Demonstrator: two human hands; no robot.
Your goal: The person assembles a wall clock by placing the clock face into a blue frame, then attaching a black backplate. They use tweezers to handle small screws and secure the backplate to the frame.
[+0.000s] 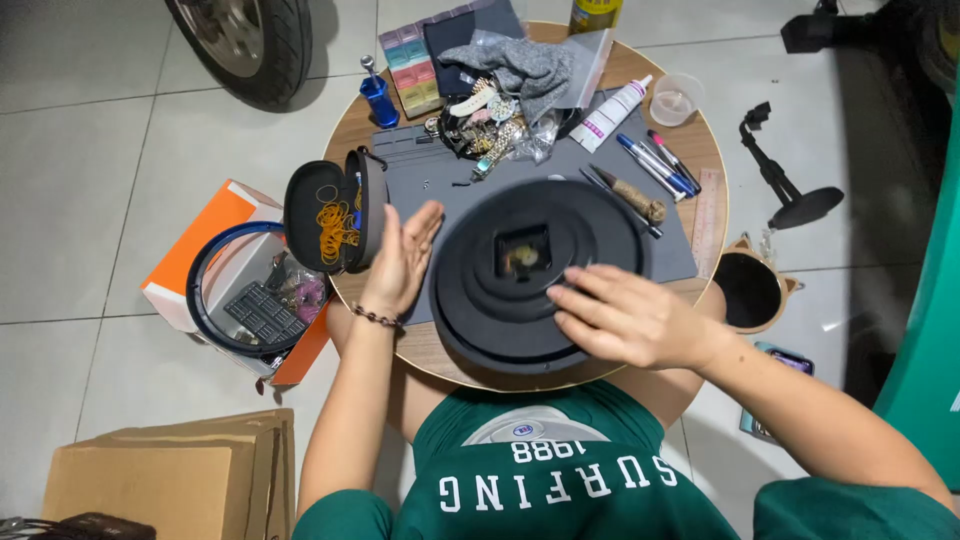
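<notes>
The right hand (625,318) lies flat on the lower right part of a big round black plastic disc with stepped rings (535,275). Its fingers are spread a little and press down on the top; they do not pinch anything. The left hand (403,258) stands open at the left edge of the disc, palm turned toward it, fingers straight and close together. It is just beside the rim, and I cannot tell if it touches.

The disc sits in the middle of the frame, on a grey mat (450,190) on a round wooden table (425,345). It looks blurry, so it may be spinning or sliding. In its middle is a small square hole (522,250) with something gold inside.

It looks like the person is turning or setting the disc in place with both hands. The next move would need a steady hold on both sides, so the disc does not slip off the near edge of the table.

Left of the left hand is an open black oval case (335,215) with yellow rubber bands in it. At the top of the frame lie a pile of shiny jewellery (485,125), a white tube (622,112) and some pens (660,165).
</notes>
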